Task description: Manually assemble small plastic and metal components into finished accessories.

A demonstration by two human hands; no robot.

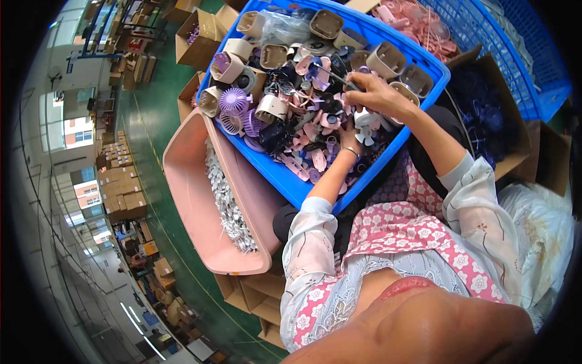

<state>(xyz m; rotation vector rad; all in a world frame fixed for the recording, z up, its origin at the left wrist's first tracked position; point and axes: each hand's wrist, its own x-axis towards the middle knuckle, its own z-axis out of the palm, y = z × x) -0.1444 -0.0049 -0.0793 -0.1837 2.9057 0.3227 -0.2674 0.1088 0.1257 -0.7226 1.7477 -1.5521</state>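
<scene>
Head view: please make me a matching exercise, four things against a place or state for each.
1. Right hand
2. Left hand
3. Pink bin
4. Purple round grille

A. Contains small whitish pieces
B. Lies near the left edge of the blue tub
C. Grasps a slim tool
D. Reaches in among mixed parts

Pairs: 1-C, 2-D, 3-A, 4-B

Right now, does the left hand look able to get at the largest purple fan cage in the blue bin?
Probably yes: the purple fan cage lies uncovered on the pile, with seemingly only loose parts between it and the left hand.
</scene>
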